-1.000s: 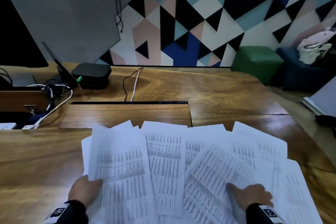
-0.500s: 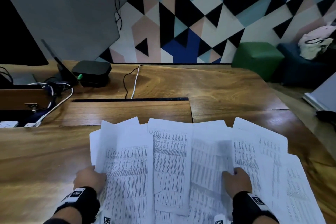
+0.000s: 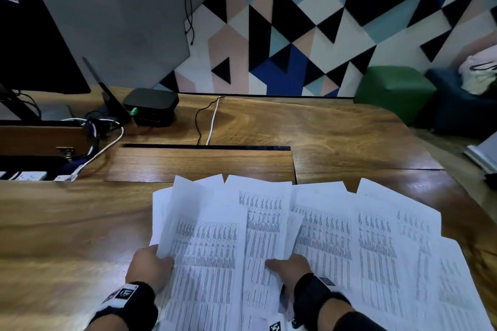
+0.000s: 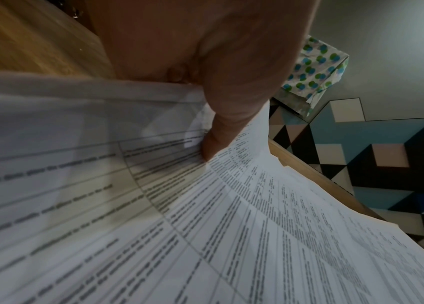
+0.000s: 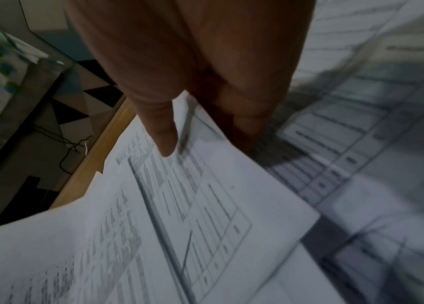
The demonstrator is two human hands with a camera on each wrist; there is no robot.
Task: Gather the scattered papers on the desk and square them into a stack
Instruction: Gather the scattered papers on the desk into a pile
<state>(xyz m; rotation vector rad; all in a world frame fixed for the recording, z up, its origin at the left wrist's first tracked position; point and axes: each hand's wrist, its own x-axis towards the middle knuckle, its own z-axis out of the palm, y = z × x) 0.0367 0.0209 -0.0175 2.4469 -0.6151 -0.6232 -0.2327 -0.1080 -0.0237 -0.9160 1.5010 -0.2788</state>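
Several white sheets printed with tables (image 3: 376, 250) lie fanned and overlapping across the near part of the wooden desk (image 3: 67, 236). My left hand (image 3: 154, 263) grips the left edge of the leftmost sheets (image 3: 207, 250), which lift off the desk. In the left wrist view its thumb (image 4: 218, 139) presses on top of the paper (image 4: 257, 226) and the fingers are hidden beneath. My right hand (image 3: 287, 267) is in the middle of the fan. There its thumb (image 5: 164, 133) lies on top of one sheet (image 5: 179, 205) and the fingers (image 5: 247, 115) curl behind its edge, pinching it.
A black box (image 3: 150, 106), a dark monitor (image 3: 35, 43) and loose cables (image 3: 212, 121) sit at the back left. An open cable tray (image 3: 40, 142) lies left of a closed desk flap (image 3: 199, 164). A green ottoman (image 3: 392, 91) stands beyond the desk's right edge.
My right hand has moved left from the right side of the fan to its middle and taken hold of a sheet. The left hand keeps its hold and has shifted slightly right.
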